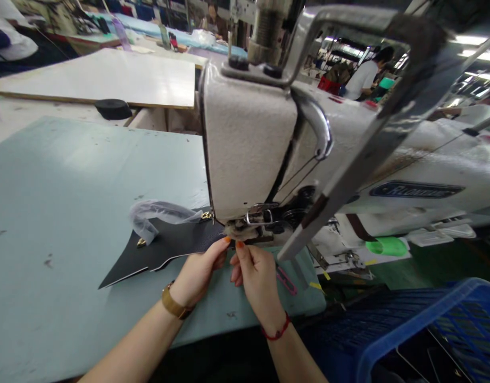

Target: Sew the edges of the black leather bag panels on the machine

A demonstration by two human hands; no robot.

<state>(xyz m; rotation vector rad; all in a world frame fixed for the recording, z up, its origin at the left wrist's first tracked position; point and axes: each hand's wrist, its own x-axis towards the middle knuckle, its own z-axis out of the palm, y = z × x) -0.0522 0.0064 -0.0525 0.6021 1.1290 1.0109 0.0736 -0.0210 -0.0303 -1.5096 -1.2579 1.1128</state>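
A black leather panel with pale cut edges lies on the light blue table, its right end under the head of a white sewing machine. On the panel sits a handle wrapped in clear plastic, with gold metal fittings at its ends. My left hand pinches the panel's near edge close to the presser area. Just right of it, my right hand has thumb and fingers pressed together below the machine head; what they grip there is hidden. Pink thread snips lie beside my right hand.
A blue plastic crate holding dark pieces stands at the lower right. A slanting metal bar crosses in front of the machine. A black roll and a white board lie farther back. Another person sits in the background.
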